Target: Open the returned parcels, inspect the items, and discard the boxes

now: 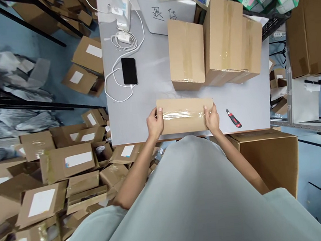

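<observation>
A taped cardboard box lies at the table's front edge, its long side across in front of me. Shiny clear tape runs along its upper face. My left hand grips the box's left end, thumb on top. At the right end my right hand holds it the same way; the fingers underneath are partly hidden. To the right of that hand lies a red and black utility knife, touched by neither hand. Behind the box stand a taped carton and a taller carton.
On the grey table, a black phone is plugged into a white cable, near a power strip. A white bin with books stands at the back. Many cartons pile up left; a large box stands right, below the table.
</observation>
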Demonstrator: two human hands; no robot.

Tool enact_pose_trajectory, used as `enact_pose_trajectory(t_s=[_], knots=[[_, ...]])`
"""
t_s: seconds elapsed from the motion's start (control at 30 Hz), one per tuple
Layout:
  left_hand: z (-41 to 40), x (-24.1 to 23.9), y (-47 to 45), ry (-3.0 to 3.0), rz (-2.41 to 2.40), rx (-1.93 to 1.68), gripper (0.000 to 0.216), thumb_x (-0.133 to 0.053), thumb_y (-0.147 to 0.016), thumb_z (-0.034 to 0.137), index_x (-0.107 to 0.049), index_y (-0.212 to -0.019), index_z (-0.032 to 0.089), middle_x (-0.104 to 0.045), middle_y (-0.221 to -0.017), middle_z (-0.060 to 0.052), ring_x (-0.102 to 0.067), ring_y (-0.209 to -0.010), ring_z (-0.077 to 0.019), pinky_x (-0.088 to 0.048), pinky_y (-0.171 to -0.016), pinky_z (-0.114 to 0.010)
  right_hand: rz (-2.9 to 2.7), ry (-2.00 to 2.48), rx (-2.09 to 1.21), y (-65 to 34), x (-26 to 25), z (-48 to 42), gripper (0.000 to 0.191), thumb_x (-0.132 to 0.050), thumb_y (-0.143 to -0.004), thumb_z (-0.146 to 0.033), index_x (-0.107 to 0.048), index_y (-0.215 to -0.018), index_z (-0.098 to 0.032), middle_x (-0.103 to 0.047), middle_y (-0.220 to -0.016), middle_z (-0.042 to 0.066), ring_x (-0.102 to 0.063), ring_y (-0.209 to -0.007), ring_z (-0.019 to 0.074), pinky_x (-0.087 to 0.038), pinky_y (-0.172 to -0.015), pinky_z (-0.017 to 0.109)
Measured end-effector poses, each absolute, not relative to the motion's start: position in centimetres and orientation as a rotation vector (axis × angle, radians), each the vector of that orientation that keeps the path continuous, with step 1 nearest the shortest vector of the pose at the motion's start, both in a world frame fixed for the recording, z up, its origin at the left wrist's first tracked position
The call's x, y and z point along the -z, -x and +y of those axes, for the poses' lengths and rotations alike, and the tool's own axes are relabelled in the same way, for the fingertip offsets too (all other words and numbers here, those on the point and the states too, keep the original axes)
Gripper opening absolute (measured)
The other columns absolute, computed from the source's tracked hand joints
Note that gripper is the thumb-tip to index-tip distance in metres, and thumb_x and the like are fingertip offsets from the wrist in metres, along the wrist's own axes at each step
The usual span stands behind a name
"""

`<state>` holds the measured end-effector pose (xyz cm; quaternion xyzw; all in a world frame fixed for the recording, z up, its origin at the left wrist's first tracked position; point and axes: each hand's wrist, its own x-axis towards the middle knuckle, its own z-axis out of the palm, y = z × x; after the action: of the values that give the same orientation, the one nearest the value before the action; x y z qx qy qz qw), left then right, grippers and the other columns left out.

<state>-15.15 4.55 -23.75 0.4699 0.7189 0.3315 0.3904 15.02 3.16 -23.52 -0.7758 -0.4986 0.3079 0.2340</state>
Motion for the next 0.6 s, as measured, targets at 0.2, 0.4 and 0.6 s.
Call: enact_pose_trajectory(t_s=[0.2, 0.4, 0.6], knots=[[4.43, 23.99, 15.15, -1.185, 1.856, -0.849, 0.064, -0.05, -0.109, 0.07, -0.077, -0.125, 0.014, -0.084, -0.121, -0.016, -0.075, -0.105, -0.0267, -0.055, -0.096, -0.034, -1.352, 2.1, -0.858, -15.05, 23.39, 3.09, 0.079, -0.039, -0.112, -0.072, -0.043, -0.168, -0.017, -0.065, -0.162, 0.024, -0.066, -0.147, 0.0407, -0.052, -0.122, 0.056], [4.4, 24.07, 15.08, -1.182, 1.868, -0.852, 0.061, -0.049, -0.109, 0.069, -0.077, -0.121, 0.016, -0.084, -0.118, -0.014, -0.074, -0.106, -0.0263, -0.054, -0.095, -0.033, -1.358, 2.09, -0.874, -15.05, 23.33, 3.1, 0.079, -0.038, -0.111, -0.072, -0.042, -0.169, -0.018, -0.065, -0.163, 0.023, -0.066, -0.148, 0.0396, -0.053, -0.122, 0.056], [4.43, 24.03, 14.94, -1.186, 1.869, -0.866, 0.061, -0.049, -0.108, 0.073, -0.075, -0.11, 0.017, -0.082, -0.11, -0.011, -0.072, -0.1, -0.0251, -0.054, -0.093, -0.032, -1.371, 2.072, -0.863, -15.11, 23.41, 3.07, 0.076, -0.038, -0.112, -0.072, -0.043, -0.168, -0.02, -0.065, -0.163, 0.022, -0.065, -0.149, 0.038, -0.053, -0.122, 0.055]])
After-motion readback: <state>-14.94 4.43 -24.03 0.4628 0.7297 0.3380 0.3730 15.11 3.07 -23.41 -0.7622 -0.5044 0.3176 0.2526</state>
